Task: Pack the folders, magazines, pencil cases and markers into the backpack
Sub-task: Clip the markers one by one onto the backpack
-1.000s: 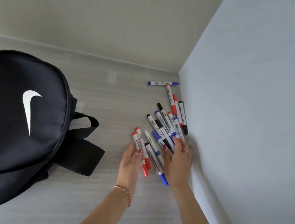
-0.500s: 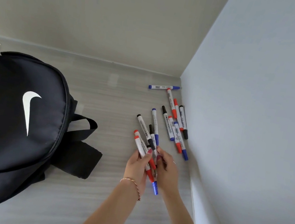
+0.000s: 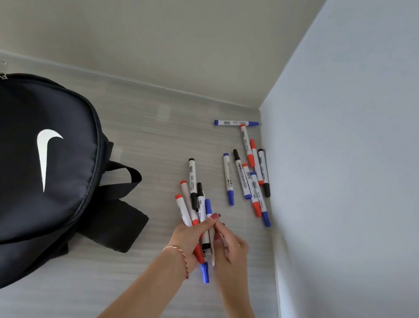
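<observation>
Bundle of markers now lifted and gathered between both hands, where a second ago it lay flat under them

The left hand [image 3: 186,238] curls round the bundle of markers [image 3: 199,218] and the right hand [image 3: 229,249] pinches it from the right, both grips clamped on it; its long axis runs near to far, caps fanning out at the far end. The loose markers [image 3: 250,177] lie far and right of the grip, against the wall [image 3: 370,159], nearer the right hand. The backpack [image 3: 12,174] lies to the left on the desk [image 3: 149,142], nearer the left hand, its zip looking closed

Grey wood-grain floor [image 3: 151,131], pale walls [image 3: 380,105]
</observation>
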